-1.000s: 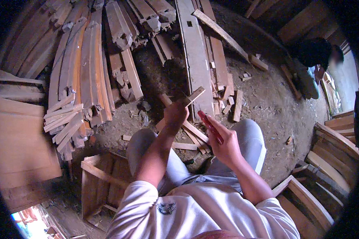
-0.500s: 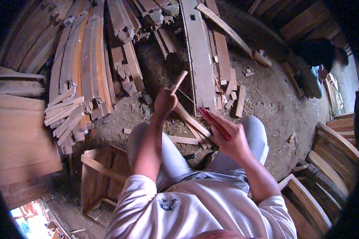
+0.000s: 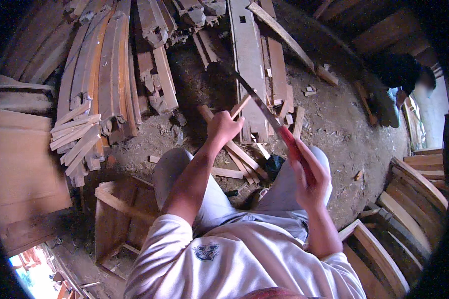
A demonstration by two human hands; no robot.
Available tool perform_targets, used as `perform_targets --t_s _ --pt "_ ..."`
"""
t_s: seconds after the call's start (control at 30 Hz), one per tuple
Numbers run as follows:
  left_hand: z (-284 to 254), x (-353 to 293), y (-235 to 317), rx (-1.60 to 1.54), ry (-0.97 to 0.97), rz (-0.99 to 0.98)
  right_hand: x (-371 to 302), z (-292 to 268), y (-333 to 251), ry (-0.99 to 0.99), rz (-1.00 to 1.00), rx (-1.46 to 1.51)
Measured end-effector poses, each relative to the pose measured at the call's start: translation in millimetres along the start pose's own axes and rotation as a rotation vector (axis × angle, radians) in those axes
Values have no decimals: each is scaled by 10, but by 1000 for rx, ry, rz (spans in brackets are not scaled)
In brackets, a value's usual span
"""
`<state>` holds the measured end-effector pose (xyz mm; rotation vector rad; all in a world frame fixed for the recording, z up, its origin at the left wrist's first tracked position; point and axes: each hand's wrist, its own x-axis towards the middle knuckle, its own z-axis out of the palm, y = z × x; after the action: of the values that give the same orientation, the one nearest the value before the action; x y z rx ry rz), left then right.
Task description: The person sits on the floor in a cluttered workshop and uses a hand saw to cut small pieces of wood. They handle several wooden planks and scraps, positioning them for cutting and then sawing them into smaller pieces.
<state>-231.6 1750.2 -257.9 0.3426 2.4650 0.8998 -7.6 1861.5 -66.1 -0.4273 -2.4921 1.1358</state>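
One wooden strip (image 3: 240, 106) is gripped in the closed left hand (image 3: 223, 126), which could be cut if the red-handled blade (image 3: 269, 114), clasped in the right fist (image 3: 313, 185), slips.

Big stack of long timber (image 3: 95, 89) sitting far left, short offcuts (image 3: 77, 139) piled at its near end. Broad wooden panel (image 3: 22, 159) left, boxy wooden crate (image 3: 107, 219) near left, another person (image 3: 396, 72) far right.

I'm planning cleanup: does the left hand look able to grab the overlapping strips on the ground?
Probably not: the left hand holds a wooden stick, though the overlapping strips lie mostly uncovered.
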Motion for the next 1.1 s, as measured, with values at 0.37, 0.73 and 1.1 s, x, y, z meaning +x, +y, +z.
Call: perform_targets --t_s 0.37,0.73,1.1 --pt "39 -336 219 28 196 223 528 779 533 23 -103 93" --pt "46 -289 150 82 190 223 495 837 494 40 -152 101" --pt "64 -186 -17 102 206 291 484 910 473 21 -93 88"
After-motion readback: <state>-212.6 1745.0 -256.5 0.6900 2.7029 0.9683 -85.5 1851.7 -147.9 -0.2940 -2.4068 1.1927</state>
